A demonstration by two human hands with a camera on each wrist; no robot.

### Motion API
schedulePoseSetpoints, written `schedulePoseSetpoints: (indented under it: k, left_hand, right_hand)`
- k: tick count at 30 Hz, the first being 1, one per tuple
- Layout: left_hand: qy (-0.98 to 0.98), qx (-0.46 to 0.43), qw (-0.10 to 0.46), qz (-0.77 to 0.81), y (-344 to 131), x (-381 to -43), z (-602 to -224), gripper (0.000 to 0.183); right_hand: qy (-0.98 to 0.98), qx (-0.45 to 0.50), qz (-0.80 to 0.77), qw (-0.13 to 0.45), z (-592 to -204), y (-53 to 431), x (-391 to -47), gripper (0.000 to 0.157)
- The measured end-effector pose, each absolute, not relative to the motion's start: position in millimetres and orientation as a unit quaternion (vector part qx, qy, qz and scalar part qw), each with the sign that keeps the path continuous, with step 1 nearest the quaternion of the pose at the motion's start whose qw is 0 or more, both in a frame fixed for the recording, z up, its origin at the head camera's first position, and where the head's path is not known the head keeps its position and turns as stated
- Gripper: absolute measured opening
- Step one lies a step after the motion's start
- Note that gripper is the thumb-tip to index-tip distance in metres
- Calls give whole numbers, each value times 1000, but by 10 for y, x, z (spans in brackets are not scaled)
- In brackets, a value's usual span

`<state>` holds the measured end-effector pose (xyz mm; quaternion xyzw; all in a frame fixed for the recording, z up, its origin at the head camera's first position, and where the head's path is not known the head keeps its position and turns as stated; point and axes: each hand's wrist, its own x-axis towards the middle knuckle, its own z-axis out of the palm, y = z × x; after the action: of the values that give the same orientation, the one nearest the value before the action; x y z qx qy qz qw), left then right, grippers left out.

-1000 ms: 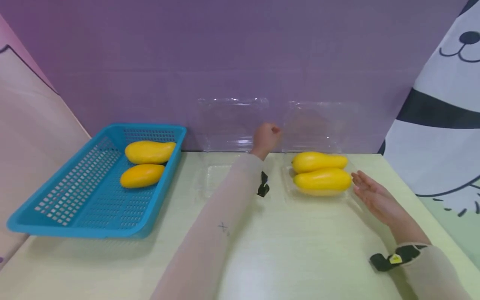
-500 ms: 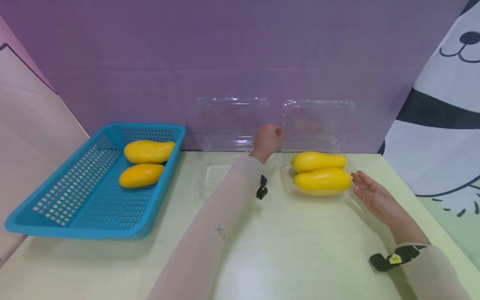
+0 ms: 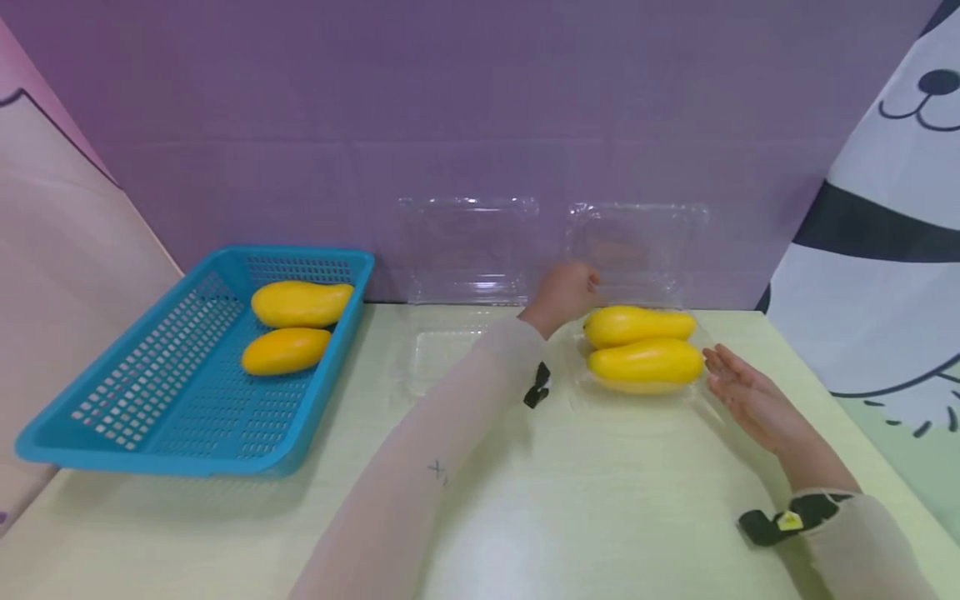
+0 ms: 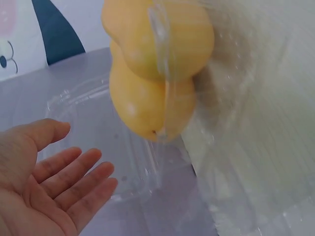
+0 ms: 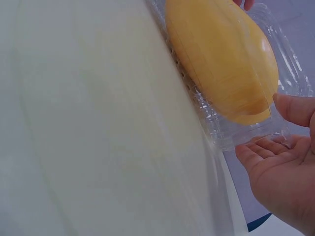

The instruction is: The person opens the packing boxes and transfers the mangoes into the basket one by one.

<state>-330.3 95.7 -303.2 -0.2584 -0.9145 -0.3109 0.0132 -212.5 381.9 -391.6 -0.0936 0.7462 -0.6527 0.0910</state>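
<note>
- A pale, smooth-topped table is spreading across the foreground, and two off-white sleeves are reaching over it.
- A blue, rectangular, perforated plastic basket is standing at the left, cradling a deep orange-yellow tapering oval fruit and, behind it, a paler yellow, necked fruit.
- The right hand is resting at the right end of a clear, rectangular plastic container, thumb apart, its relaxed fingers touching the end without curling round it.
- Inside that container, a glossy, bright yellow, elongated fruit is lying lengthwise in front, its skin smooth and catching highlights.
- Close behind and alongside it, a matching yellow, bulbous fruit is narrowing toward the right and showing a small dark tip at its broad left end.
- Left of these, a second clear, shallow plastic container is sitting partly behind the left sleeve.
- The left hand is hovering beside the fruit, its fingers loosely bent and released, near a clear, embossed plastic lid; contact with it is staying unclear.
- That lid and a matching clear plastic lid are standing upright before a plain purple backdrop.
</note>
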Motion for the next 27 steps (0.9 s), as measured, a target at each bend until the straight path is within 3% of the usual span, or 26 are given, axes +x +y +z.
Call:
schedulePoseSetpoints:
  k: [15,27]
  left_hand:
    - [-924,-254,-93,-270,1227,-2970,-2989,40]
    - [-931,-285,-131,-188,1375,-2905,-3166,50]
  right_hand:
    - [752,-96,-647,89,-3904,3801,-2110,75]
    - [752,-79,-648,94,-3866,3774,-2090,76]
